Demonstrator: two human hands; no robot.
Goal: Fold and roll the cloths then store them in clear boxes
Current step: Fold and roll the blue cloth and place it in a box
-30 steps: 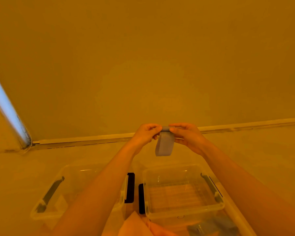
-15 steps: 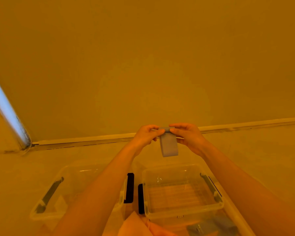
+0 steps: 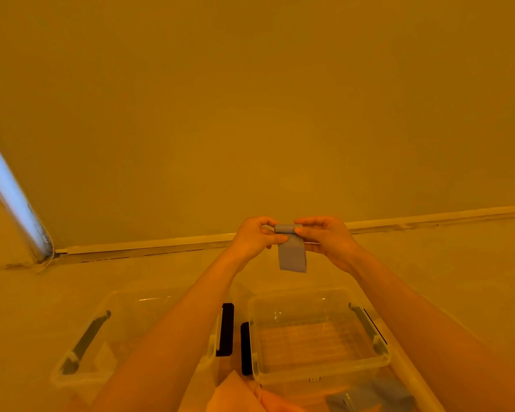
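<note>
A narrow grey-blue cloth (image 3: 292,254) hangs in the air, its top end wound into a small roll between my hands. My left hand (image 3: 254,237) pinches the roll's left end and my right hand (image 3: 324,237) pinches its right end. The loose tail dangles below the roll. Under the hands stand two clear boxes with nothing visible inside: one on the right (image 3: 318,334) with dark handles, one on the left (image 3: 89,337) partly hidden by my left forearm.
More grey cloth (image 3: 369,396) lies at the bottom right, seen through clear plastic. A pale cloth (image 3: 235,394) sits at the bottom centre. A wall with a baseboard (image 3: 149,245) rises behind the boxes; a bright strip (image 3: 9,197) runs at the left.
The roll at the top has grown thicker and the hanging tail has become a little shorter and swung to the right. Both hands stay at the same place.
</note>
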